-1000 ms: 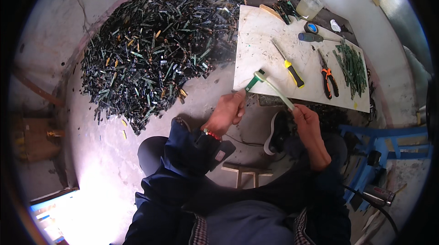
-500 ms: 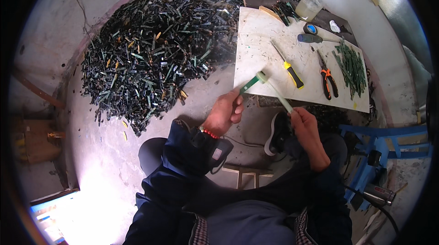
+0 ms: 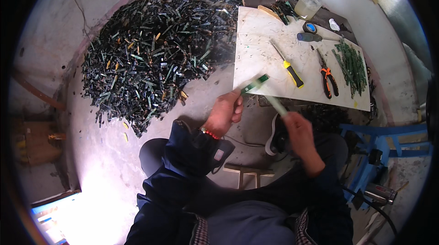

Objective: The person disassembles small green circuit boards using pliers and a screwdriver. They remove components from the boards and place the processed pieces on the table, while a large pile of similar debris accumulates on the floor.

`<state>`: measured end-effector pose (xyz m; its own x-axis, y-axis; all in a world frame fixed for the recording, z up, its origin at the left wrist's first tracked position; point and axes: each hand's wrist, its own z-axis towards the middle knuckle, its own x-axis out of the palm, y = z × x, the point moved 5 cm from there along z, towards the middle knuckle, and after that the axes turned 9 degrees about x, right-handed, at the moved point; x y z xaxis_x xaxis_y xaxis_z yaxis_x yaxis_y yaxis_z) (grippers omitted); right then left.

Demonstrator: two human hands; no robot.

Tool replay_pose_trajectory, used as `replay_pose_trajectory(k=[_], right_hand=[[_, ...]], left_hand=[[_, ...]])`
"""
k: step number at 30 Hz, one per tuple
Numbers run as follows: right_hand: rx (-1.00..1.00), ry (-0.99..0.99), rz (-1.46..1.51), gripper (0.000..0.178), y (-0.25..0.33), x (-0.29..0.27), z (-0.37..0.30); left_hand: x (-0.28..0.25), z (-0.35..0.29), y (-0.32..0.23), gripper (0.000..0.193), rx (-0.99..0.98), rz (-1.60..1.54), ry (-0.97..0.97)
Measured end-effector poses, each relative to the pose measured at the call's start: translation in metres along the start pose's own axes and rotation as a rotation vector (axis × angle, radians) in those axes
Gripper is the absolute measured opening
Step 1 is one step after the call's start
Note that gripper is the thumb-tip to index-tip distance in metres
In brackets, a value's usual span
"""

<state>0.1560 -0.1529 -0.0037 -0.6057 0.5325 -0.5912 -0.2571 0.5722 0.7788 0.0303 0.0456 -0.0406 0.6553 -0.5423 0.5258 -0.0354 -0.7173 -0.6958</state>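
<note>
My left hand (image 3: pixel 224 112) is closed round the lower end of a narrow green circuit board strip (image 3: pixel 262 78), which points up and right over the front edge of the white board (image 3: pixel 256 57). My right hand (image 3: pixel 298 130) grips the pale handle of a small brush-like tool (image 3: pixel 277 105). Its head is smeared by motion and lies across the middle of the strip, so I cannot tell whether they touch. A red bead bracelet (image 3: pixel 210 132) circles my left wrist.
On the board lie a yellow-black handled tool (image 3: pixel 292 73), orange-black pliers (image 3: pixel 327 78), a screwdriver (image 3: pixel 309 37), a tape roll (image 3: pixel 310 27) and a pile of green strips (image 3: pixel 352 69). A cloudy tub (image 3: pixel 308 5) stands behind. Dark strips heap (image 3: pixel 155 57) at left; a blue stool (image 3: pixel 384 144) at right.
The brush-like tool's head has slid down along the strip towards my left hand, uncovering the strip's far end. My right hand has shifted slightly left and down; my left hand stays nearly still.
</note>
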Motion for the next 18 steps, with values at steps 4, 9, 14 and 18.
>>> replay_pose_trajectory(k=[4, 9, 14, 18], right_hand=[[-0.05, 0.004, 0.119, 0.021, 0.003, -0.006, 0.0], [0.183, -0.05, 0.247, 0.02, -0.007, -0.015, 0.011], [-0.047, 0.04, 0.155, 0.022, 0.009, 0.004, -0.01], [0.094, -0.024, 0.23, 0.022, -0.007, -0.004, 0.004]], left_hand=[[0.0, -0.001, 0.0, 0.033, 0.032, -0.013, 0.019], [-0.005, -0.002, 0.002, 0.032, -0.036, -0.089, 0.0], [0.001, -0.001, 0.001, 0.031, -0.058, -0.119, 0.053], [-0.002, -0.003, 0.002, 0.03, -0.045, -0.162, 0.068]])
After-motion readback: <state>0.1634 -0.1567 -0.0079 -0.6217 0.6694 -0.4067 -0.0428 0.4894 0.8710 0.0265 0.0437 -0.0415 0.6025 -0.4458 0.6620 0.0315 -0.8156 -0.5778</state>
